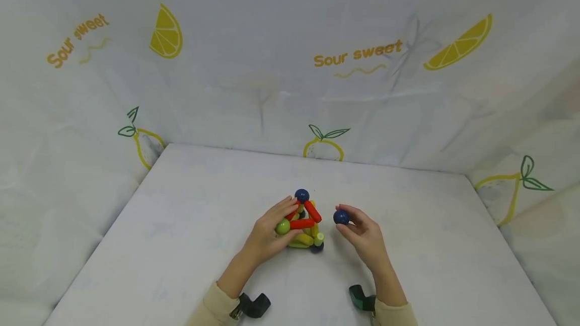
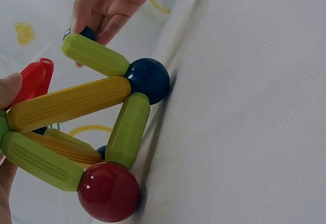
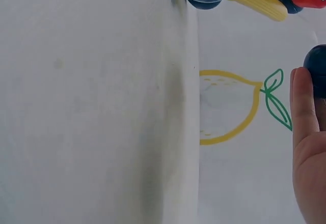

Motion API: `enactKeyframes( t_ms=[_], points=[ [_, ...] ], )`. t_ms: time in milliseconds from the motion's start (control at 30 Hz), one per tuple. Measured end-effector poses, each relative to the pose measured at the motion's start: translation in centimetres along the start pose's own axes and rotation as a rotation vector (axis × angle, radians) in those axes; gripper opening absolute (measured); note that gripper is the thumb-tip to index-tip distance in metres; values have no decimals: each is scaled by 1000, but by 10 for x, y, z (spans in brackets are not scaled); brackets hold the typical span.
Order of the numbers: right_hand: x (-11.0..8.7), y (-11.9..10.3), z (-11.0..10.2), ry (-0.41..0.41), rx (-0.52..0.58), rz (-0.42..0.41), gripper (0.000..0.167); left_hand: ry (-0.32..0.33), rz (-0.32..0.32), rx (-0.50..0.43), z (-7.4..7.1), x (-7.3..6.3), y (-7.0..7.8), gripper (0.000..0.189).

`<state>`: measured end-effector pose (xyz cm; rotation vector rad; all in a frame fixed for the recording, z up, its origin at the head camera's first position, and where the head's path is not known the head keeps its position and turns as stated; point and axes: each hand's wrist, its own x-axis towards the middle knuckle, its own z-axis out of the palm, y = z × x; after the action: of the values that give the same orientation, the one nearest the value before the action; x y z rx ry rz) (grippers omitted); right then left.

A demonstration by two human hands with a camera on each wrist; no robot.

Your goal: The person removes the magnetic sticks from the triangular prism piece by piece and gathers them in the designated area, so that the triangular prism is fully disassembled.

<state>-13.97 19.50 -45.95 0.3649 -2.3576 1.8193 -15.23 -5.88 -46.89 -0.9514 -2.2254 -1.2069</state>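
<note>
My left hand [image 1: 265,233] holds a building-set frame of rods and balls [image 1: 301,224], its thumb and fingers around a green ball [image 1: 283,227]. Red rods meet at a dark blue ball [image 1: 301,195] on top. Below them, yellow and light green rods [image 2: 71,103] join another blue ball [image 2: 147,80] and a dark red ball [image 2: 108,192] down by the table. One short green rod [image 1: 319,238] sticks out with a free end. To the right of the frame and apart from it, my right hand [image 1: 366,238] pinches a loose dark blue ball [image 1: 341,217] between fingertips and thumb.
The white-covered table [image 1: 408,245] ends at a white cloth backdrop [image 1: 254,64] printed with lemons. Each wrist wears a strap with a dark mount, the left mount [image 1: 255,306] and the right mount [image 1: 360,298] close above the table's near part.
</note>
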Motion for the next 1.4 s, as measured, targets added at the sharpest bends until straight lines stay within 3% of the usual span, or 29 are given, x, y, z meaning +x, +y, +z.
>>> enactKeyframes(
  t_ms=[100,333,533,833,1067,1233,1400],
  points=[
    [2,4,-6,30,0,26,42,20,-34,-51,0,-6,-2,56],
    [14,11,-27,85,0,96,44,51,-18,-112,1,-9,-6,56],
    [32,20,-46,118,-70,235,51,78,-19,-152,2,-8,-3,57],
    [68,40,-57,72,-42,397,52,68,-70,-148,3,-12,-2,51],
    [83,62,-57,30,-54,484,51,58,-79,-153,4,-18,1,49],
    [85,70,-58,25,-157,477,48,70,-68,-158,-1,-10,15,49],
    [86,66,-59,39,-150,485,48,78,-42,-159,-13,3,35,47]
  ],
)
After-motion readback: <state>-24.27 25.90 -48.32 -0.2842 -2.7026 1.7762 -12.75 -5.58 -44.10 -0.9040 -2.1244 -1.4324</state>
